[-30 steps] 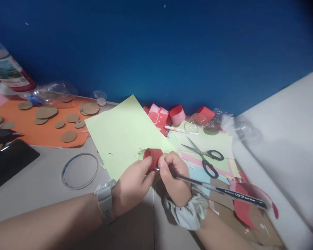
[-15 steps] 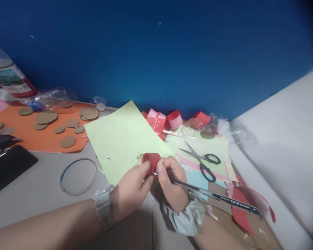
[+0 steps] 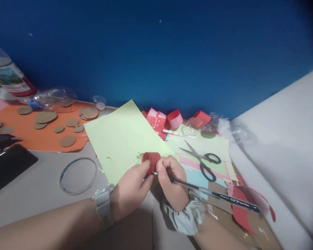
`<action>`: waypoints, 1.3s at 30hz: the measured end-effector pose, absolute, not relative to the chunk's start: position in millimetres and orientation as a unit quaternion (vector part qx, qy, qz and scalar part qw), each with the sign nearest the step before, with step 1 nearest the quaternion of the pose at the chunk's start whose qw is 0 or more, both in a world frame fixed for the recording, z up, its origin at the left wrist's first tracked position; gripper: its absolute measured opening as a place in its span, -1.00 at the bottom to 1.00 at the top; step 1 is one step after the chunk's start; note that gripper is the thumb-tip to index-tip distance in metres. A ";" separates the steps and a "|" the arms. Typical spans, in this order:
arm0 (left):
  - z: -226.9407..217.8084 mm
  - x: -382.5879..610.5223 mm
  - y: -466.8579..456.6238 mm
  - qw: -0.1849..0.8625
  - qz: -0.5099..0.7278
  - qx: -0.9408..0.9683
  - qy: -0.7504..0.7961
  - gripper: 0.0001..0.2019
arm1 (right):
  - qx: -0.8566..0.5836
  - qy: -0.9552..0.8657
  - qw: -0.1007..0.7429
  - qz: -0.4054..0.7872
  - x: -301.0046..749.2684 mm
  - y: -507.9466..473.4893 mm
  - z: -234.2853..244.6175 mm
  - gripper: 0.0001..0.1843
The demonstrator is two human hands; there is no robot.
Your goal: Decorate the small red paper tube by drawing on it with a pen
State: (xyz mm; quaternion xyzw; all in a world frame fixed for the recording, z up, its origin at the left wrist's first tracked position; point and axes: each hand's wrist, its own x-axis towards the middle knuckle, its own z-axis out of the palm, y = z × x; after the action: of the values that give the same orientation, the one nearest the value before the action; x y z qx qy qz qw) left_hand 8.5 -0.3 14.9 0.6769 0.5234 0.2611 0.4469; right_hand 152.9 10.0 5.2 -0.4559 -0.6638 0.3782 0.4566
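Note:
My left hand [image 3: 133, 184], with a pale watch on its wrist, pinches a red ring-shaped piece [image 3: 152, 160] that looks like a ribbed paper band. In my right hand [image 3: 172, 180] is a black gel pen [image 3: 214, 194], its tip against the lower side of the band. A scrunchie circles my right wrist. Below the band lies a light green paper sheet [image 3: 120, 135]. Scissors [image 3: 200, 159] with black handles rest partly spread to the right of my right hand. What my fingertips cover of the band is hidden.
Cardboard discs [image 3: 45, 117] lie on orange paper [image 3: 52, 133] at the left, near a clear bottle [image 3: 54, 95], a phone [image 3: 13, 166] and a tape ring [image 3: 78, 176]. Pink-red paper rings [image 3: 174, 119], a marker [image 3: 178, 133] and red scraps [image 3: 241, 205] sit rightward. A blue wall [image 3: 156, 52] stands behind.
Almost nothing differs. Both hands keep their hold on the red band and the pen, and the view has shifted very slightly.

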 end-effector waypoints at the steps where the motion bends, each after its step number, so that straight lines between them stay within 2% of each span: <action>1: 14.6 8.4 -0.4 0.447 0.253 0.677 0.527 -0.91 | -0.453 -0.670 0.450 0.377 153.0 10.2 5.7 -0.74; 5: 13.6 8.4 -0.8 0.451 0.242 0.676 0.530 -0.91 | -0.450 -0.680 0.443 0.373 154.0 10.3 5.3 -0.74; 13: 17.8 7.7 0.1 0.463 0.293 0.664 0.508 -0.86 | -0.406 -0.659 0.538 0.332 152.6 -0.2 0.9 -0.76; 24: 11.1 8.7 -0.8 0.450 0.253 0.686 0.513 -0.84 | -0.466 -0.634 0.505 0.356 153.1 6.7 2.4 -0.76; 39: 13.1 7.6 -0.3 0.447 0.255 0.692 0.506 -0.84 | -0.464 -0.644 0.475 0.381 155.6 9.7 0.4 -0.74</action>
State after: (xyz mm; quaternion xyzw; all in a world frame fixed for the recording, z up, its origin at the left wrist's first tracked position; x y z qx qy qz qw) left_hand 7.6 -0.3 13.1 0.6918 0.5061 0.2549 0.4475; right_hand 155.6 9.7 0.4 -0.4641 -0.6437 0.3808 0.4746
